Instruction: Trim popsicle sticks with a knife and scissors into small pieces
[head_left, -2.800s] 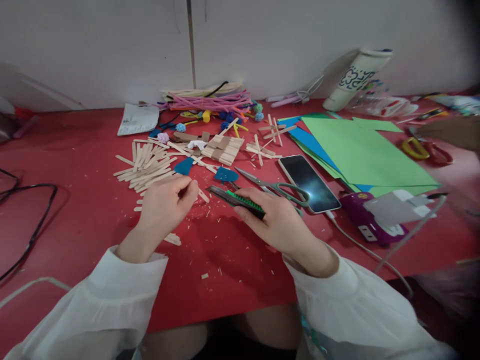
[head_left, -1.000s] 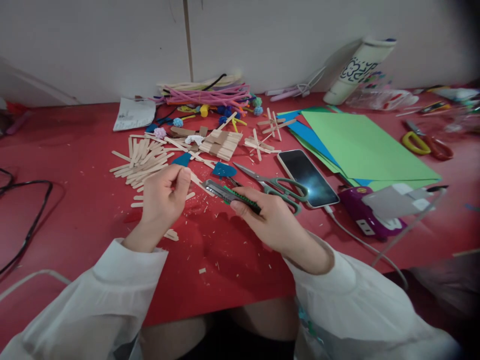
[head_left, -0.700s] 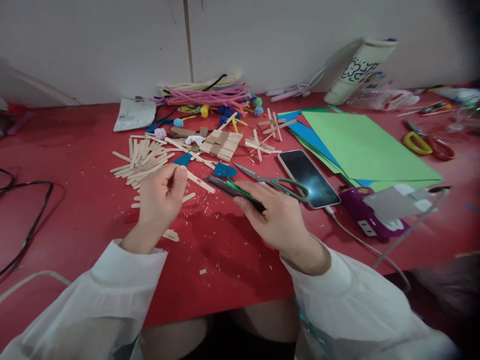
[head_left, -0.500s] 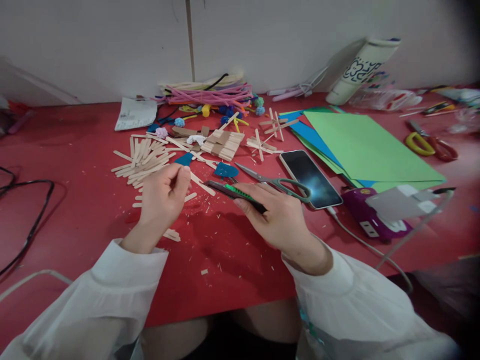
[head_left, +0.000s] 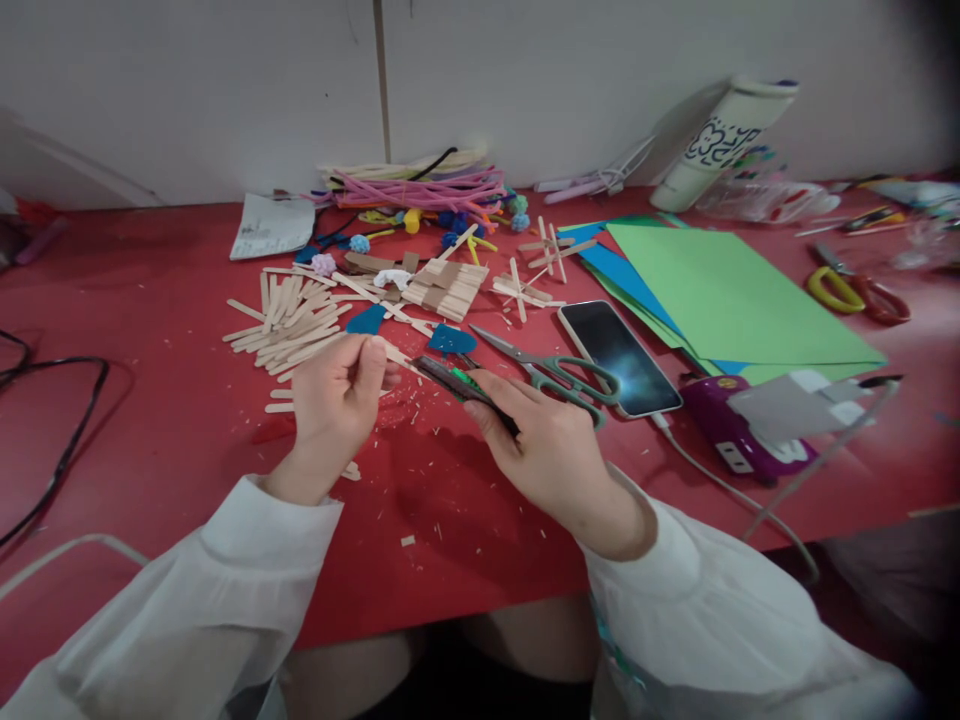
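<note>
- Utility knife (head_left: 450, 378), dark body with a green slider, is clamped in the right hand (head_left: 547, 450) near the middle of the counter (head_left: 450, 530), tip pointing far-left.
- Left hand (head_left: 334, 400) is closed, thumb and fingers pinched on a wooden stick (head_left: 396, 356) that projects to the right toward the knife tip. Whether tip and stick touch cannot be told.
- Hands sit close side by side, not touching each other.
- Open room: bare red surface lies between the hands and the near edge, strewn only with wood shavings. Bare surface also runs left as far as a black cable (head_left: 67, 440).
- Far side is crowded. Loose sticks (head_left: 289, 320) lie just beyond the left hand. Two blue scraps (head_left: 451, 340) sit just past the knife tip.
- Green-handled scissors (head_left: 559, 375) lie just beside the right hand on its far-right side, with a phone (head_left: 619, 355) next to them, face up.
- Right of the phone: a white cord (head_left: 712, 482), a purple glue gun (head_left: 731, 432), and stacked green and blue paper sheets (head_left: 720, 295).
- Further back: a glued stick panel (head_left: 446, 287), pipe cleaners (head_left: 424, 190), a white paper slip (head_left: 271, 226), and a white tube (head_left: 720, 140) leaning on the wall (head_left: 187, 90).
- Second scissors (head_left: 855, 293), yellow and red, lie at the far right.
</note>
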